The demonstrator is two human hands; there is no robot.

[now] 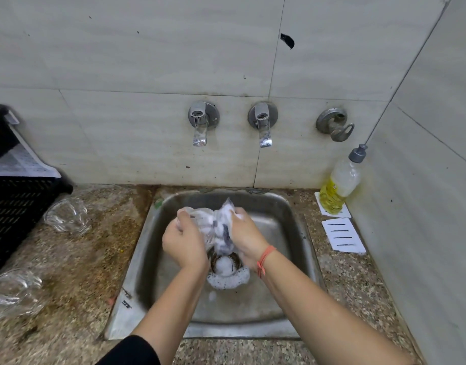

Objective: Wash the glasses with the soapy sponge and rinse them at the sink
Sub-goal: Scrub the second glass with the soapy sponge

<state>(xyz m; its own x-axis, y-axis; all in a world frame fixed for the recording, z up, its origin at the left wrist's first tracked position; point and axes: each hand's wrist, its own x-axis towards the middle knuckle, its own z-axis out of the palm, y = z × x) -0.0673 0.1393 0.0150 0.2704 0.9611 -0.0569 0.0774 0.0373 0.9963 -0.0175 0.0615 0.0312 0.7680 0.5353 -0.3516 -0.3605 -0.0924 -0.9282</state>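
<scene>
Over the steel sink [173,306], my left hand [185,241] grips a clear glass [200,219] covered in foam. My right hand [249,235] presses a soapy sponge [225,227] against it; the sponge is mostly hidden by suds and motion blur. White foam [227,275] sits on the drain below my hands. Two more clear glasses lie on the counter to the left, one [67,216] near the crate and one [14,292] at the frame's left edge.
Two wall taps [200,125] [263,126] hang above the sink, with no water running. A yellow dish soap bottle [338,185] stands at the back right beside white soap trays [342,235]. A black plastic crate [13,204] occupies the left counter.
</scene>
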